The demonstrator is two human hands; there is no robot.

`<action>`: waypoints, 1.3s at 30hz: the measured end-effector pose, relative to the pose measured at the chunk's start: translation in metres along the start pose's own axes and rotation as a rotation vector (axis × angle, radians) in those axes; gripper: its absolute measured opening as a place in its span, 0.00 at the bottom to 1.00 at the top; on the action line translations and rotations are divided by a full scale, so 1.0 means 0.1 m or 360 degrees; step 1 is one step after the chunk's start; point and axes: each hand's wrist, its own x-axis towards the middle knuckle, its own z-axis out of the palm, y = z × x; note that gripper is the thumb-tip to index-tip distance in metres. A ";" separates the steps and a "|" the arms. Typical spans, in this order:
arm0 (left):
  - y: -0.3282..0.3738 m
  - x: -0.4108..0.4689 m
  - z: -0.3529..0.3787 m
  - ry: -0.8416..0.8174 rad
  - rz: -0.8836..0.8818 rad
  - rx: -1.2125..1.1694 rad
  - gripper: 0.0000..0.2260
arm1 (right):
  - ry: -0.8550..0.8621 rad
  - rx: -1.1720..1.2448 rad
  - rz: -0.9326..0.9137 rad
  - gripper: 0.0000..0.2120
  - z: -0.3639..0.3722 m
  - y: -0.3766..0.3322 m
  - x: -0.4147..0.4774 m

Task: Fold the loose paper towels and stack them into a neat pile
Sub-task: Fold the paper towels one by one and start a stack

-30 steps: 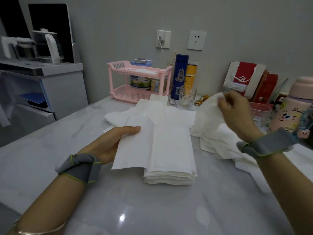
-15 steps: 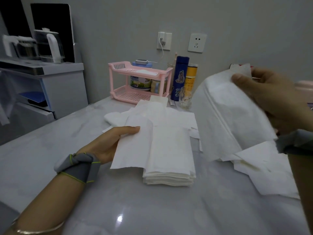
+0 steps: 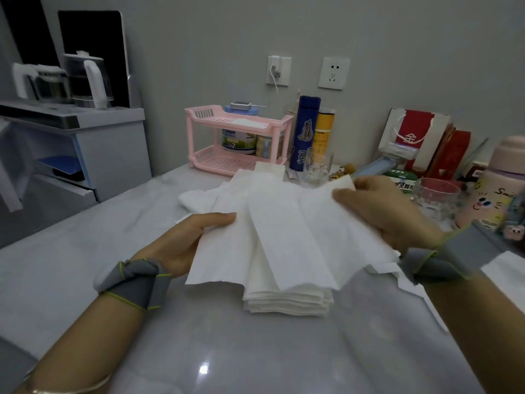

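A neat stack of folded white paper towels (image 3: pixel 287 304) lies on the marble table in front of me. Over it spreads a loose white paper towel (image 3: pixel 287 237), partly creased lengthwise. My left hand (image 3: pixel 187 240) holds the towel's left flap, its thumb lying flat along the flap's far edge. My right hand (image 3: pixel 383 211) pinches the far right corner between thumb and fingers. More loose towels (image 3: pixel 216 194) lie behind the stack and at the right (image 3: pixel 505 271).
A pink two-tier rack (image 3: pixel 241 143) stands at the back, with a blue flask (image 3: pixel 305 135), a yellow tube and a glass (image 3: pixel 316 166) beside it. Another glass (image 3: pixel 434 200) and a pink bottle (image 3: pixel 494 189) crowd the right. A kettle stands on a cabinet at left.
My right hand has brought the lifted towel from the right side down and across, spreading it over the stack. The left hand has stayed on the left flap.
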 end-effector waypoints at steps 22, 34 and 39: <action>-0.01 0.03 -0.05 -0.0021 -0.0014 0.0027 0.14 | -0.0085 0.0819 0.0439 0.12 -0.02 0.13 0.03; 0.00 0.01 -0.01 -0.0071 -0.0026 0.0008 0.17 | 0.0010 0.1179 0.0462 0.08 0.17 0.14 -0.06; 0.02 0.01 -0.02 -0.0265 -0.0044 -0.0137 0.26 | -0.0164 0.0459 0.0435 0.12 0.09 0.15 -0.04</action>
